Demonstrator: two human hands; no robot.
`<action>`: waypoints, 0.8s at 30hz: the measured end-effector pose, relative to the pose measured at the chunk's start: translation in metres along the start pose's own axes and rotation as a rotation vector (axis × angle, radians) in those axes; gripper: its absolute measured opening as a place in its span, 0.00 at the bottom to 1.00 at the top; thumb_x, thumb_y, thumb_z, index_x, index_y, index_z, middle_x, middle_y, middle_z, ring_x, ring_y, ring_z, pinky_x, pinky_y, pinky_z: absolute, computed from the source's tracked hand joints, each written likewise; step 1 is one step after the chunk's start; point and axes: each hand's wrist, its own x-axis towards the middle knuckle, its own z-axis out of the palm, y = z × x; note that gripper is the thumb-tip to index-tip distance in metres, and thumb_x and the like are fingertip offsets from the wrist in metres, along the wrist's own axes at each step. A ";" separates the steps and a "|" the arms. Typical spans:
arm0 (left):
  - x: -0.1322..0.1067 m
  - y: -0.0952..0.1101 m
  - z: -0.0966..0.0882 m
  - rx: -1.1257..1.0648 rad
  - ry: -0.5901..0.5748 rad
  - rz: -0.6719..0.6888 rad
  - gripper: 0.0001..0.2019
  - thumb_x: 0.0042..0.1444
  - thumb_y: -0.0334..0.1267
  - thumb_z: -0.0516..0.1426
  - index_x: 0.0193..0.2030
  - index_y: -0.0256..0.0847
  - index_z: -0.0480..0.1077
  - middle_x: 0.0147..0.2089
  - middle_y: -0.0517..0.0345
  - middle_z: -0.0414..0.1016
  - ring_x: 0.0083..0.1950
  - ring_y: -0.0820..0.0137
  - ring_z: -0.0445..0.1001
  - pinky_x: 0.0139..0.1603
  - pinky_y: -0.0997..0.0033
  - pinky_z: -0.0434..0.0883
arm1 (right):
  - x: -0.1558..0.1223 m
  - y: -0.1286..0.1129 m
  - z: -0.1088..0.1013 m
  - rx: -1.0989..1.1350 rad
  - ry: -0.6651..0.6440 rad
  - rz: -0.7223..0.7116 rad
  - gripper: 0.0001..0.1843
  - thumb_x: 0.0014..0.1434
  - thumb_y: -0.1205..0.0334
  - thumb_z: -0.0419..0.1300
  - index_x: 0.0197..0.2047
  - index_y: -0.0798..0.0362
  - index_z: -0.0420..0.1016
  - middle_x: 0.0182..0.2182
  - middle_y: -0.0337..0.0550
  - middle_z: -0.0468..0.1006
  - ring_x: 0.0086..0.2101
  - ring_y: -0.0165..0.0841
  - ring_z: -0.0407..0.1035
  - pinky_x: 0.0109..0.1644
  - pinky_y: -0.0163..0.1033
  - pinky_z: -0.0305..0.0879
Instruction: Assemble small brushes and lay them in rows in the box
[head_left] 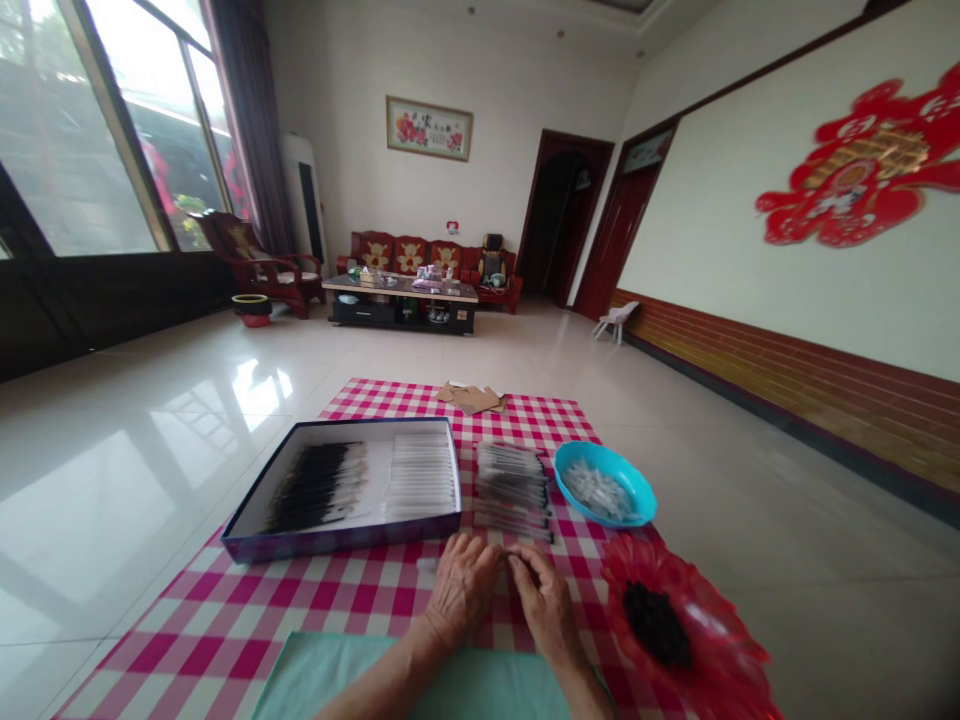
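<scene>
My left hand (463,587) and my right hand (544,597) rest side by side on the pink checked tablecloth (247,620), fingertips meeting near the front end of a stack of clear-wrapped pen parts (512,487). Both hands have their fingers curled together; whatever they pinch is too small to make out. A shallow purple-sided box (345,485) to the left holds rows of black pieces and clear pieces. A blue bowl (604,484) of small white pieces sits to the right. A red flower-shaped dish (675,620) with small black pieces lies at the near right.
A green cloth (420,685) lies under my forearms. Cardboard scraps (472,397) sit at the table's far edge. Beyond is shiny tiled floor, a coffee table (401,300), red sofas and a small white stool (616,318) by the right wall.
</scene>
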 end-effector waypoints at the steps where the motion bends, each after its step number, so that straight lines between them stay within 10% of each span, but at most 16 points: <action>1: 0.000 0.000 -0.001 -0.004 0.002 0.004 0.09 0.61 0.33 0.48 0.38 0.44 0.69 0.31 0.57 0.69 0.34 0.67 0.64 0.38 0.67 0.60 | -0.001 0.000 0.000 0.007 -0.007 -0.005 0.12 0.56 0.56 0.57 0.37 0.53 0.77 0.36 0.48 0.80 0.39 0.40 0.74 0.44 0.40 0.70; 7: 0.002 0.002 -0.003 0.008 -0.004 0.015 0.10 0.62 0.34 0.47 0.36 0.43 0.69 0.30 0.58 0.68 0.33 0.67 0.65 0.37 0.67 0.60 | -0.004 -0.004 -0.001 0.058 -0.022 0.012 0.16 0.56 0.57 0.58 0.47 0.54 0.72 0.42 0.49 0.79 0.41 0.39 0.74 0.43 0.40 0.72; 14: 0.002 0.001 -0.001 0.014 -0.008 0.023 0.09 0.61 0.31 0.48 0.35 0.42 0.69 0.29 0.58 0.68 0.33 0.67 0.66 0.37 0.67 0.61 | 0.000 -0.009 0.001 -0.007 0.056 0.009 0.12 0.56 0.54 0.57 0.32 0.53 0.77 0.32 0.48 0.80 0.36 0.39 0.73 0.43 0.42 0.70; 24: 0.001 0.000 -0.001 -0.021 -0.019 0.008 0.09 0.61 0.31 0.48 0.37 0.43 0.69 0.30 0.58 0.69 0.34 0.67 0.65 0.38 0.66 0.61 | -0.006 -0.005 -0.001 0.065 -0.042 0.058 0.19 0.57 0.57 0.58 0.50 0.54 0.70 0.43 0.50 0.77 0.40 0.38 0.74 0.41 0.39 0.72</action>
